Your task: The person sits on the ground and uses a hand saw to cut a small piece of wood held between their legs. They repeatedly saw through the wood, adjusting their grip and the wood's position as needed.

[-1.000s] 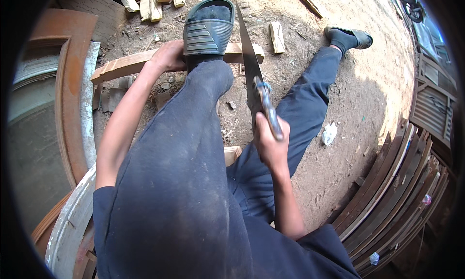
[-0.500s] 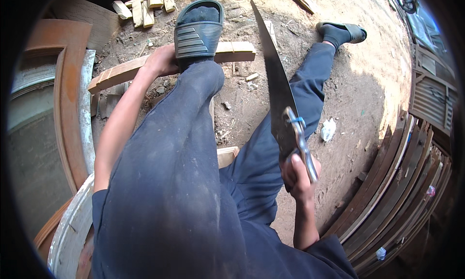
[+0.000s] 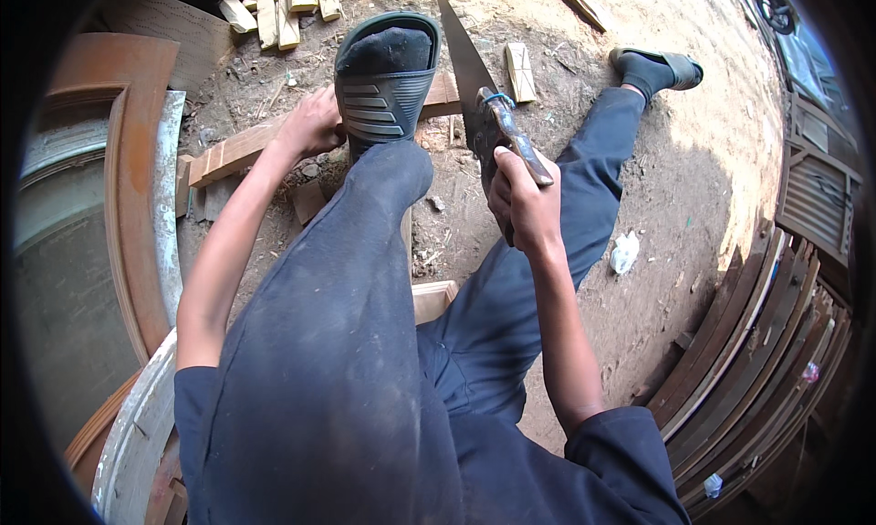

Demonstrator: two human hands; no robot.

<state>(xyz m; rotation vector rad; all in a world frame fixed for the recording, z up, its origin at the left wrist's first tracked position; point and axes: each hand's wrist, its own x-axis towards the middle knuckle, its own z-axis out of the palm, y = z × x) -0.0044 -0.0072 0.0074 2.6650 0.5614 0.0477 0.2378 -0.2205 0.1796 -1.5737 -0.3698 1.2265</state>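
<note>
My left hand point(image 3: 314, 122) grips a wooden beam point(image 3: 232, 153) just left of my left foot, which rests over the beam in a dark slide sandal point(image 3: 381, 101). My right hand point(image 3: 522, 197) is closed on the wooden handle of a handsaw point(image 3: 464, 46). Its long dark blade points forward, right of the sandal, over the beam's right part; whether it touches the wood I cannot tell. My right leg point(image 3: 584, 165) stretches out to the right.
Short wood offcuts point(image 3: 286, 23) lie at the top, another block point(image 3: 520, 69) beyond the saw. An old wooden door frame point(image 3: 139, 64) stands at left. Long planks point(image 3: 721, 333) are stacked at right, near a white crumpled scrap point(image 3: 624, 252) on the dirt ground point(image 3: 657, 187).
The saw and my right hand first came back toward me and rightward, then moved forward and left since half a second ago. My left hand remains on the beam.
</note>
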